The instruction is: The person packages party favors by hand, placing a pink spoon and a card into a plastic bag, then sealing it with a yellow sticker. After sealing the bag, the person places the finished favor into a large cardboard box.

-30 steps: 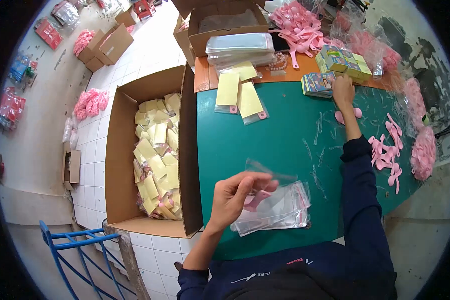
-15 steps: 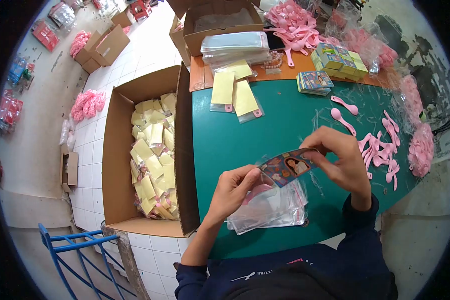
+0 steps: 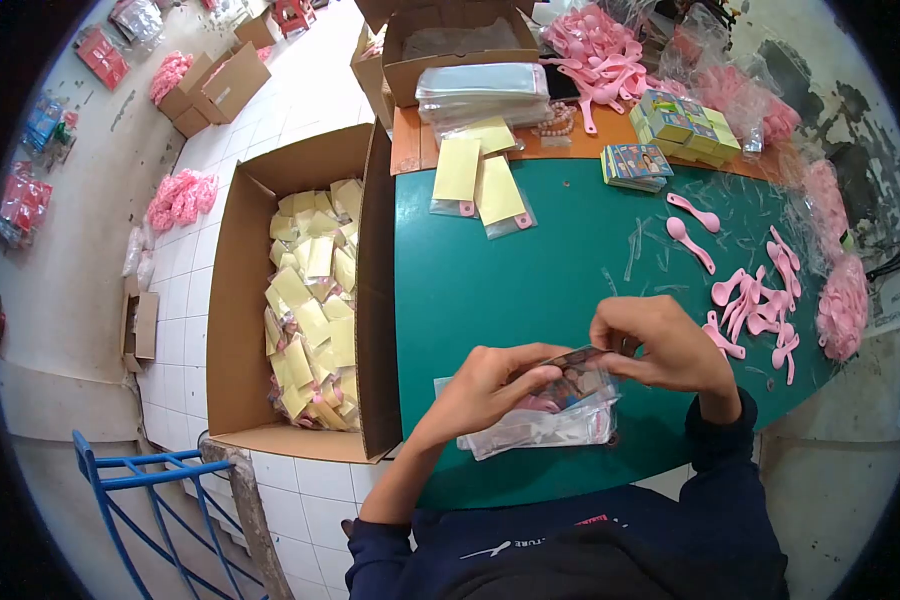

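My left hand (image 3: 490, 390) pinches a printed card (image 3: 576, 384) together with a clear plastic bag, thumb on top. On the card's right end, my right hand (image 3: 660, 345) has its fingers closed at the upper edge. The card seems to be partly inside the clear bag, and something pink (image 3: 538, 404) shows through the plastic beside my left thumb. Under both hands lies a stack of clear bags (image 3: 540, 432) on the green table (image 3: 490, 290). How far the card sits in the bag cannot be made out.
Left of the table stands a large carton (image 3: 370, 300) of packed yellow cards. Pink spoons (image 3: 760, 300) lie at the right. Card stacks (image 3: 636, 166), packed bags (image 3: 456, 172) and an open box (image 3: 460, 70) are at the back. A blue metal frame (image 3: 150, 482) stands lower left.
The card has moved down and toward the bag, and now tilts under my fingers. My right hand has come lower and closer to my left hand. The view has shifted slightly.
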`<state>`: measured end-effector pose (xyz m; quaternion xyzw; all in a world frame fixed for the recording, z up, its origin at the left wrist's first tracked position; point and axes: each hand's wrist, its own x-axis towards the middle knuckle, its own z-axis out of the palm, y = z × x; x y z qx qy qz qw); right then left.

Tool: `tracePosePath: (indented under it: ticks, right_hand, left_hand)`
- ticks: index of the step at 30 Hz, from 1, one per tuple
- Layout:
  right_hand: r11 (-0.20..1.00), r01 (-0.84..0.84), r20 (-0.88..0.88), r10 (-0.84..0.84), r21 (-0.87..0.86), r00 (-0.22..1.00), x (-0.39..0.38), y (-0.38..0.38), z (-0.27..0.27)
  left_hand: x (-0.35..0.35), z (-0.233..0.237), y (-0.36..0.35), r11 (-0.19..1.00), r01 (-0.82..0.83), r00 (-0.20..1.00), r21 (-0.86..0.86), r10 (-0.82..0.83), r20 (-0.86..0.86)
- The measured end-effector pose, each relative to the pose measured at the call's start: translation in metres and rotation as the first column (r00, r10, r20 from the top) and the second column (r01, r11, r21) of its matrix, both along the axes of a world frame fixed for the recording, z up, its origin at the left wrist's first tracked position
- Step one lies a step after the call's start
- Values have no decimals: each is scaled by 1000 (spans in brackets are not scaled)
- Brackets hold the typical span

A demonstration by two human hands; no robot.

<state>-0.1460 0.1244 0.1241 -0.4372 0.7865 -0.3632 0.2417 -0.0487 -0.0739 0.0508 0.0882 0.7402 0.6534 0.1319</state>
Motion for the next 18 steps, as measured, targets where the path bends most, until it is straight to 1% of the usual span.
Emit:
tracePosePath:
  ticks: [1, 4, 5, 8, 11, 13, 14, 15, 18]
  right_hand:
    - [998, -60, -42, 61, 21, 997, -2, -1, -4]
    - [992, -112, -109, 119, 61, 987, 2, -5, -25]
    - [998, -58, -127, 60, 19, 990, 7, -7, -29]
    - [988, -126, 42, 130, -84, 991, 2, -5, -41]
    - [992, 81, 127, -69, -95, 989, -2, 4, -48]
    - [977, 210, 291, -189, -42, 938, -7, 14, -58]
    - [963, 268, 376, -249, 1, 892, -5, 18, -62]
    - [963, 266, 464, -222, -31, 858, -2, 18, -62]
    - [933, 314, 586, -156, -179, 796, 12, 4, -59]
  left_hand:
    - [0, 4, 3, 1000, -4, 1000, -9, 4, -12]
    - [0, 14, 8, 991, -43, 999, -127, 45, 13]
    - [1, 8, 11, 989, -77, 997, -125, 77, -7]
    - [3, 4, 13, 952, -180, 981, -249, 155, -115]
    - [8, -4, -12, 982, -57, 997, -182, 47, -60]
    - [13, -19, -33, 995, -19, 996, -100, 10, -90]
    - [18, -25, -39, 999, 0, 995, -52, -5, -96]
    - [24, -23, -39, 996, -87, 996, 18, 88, -27]
    - [29, -21, -41, 992, -105, 994, 69, 103, 45]
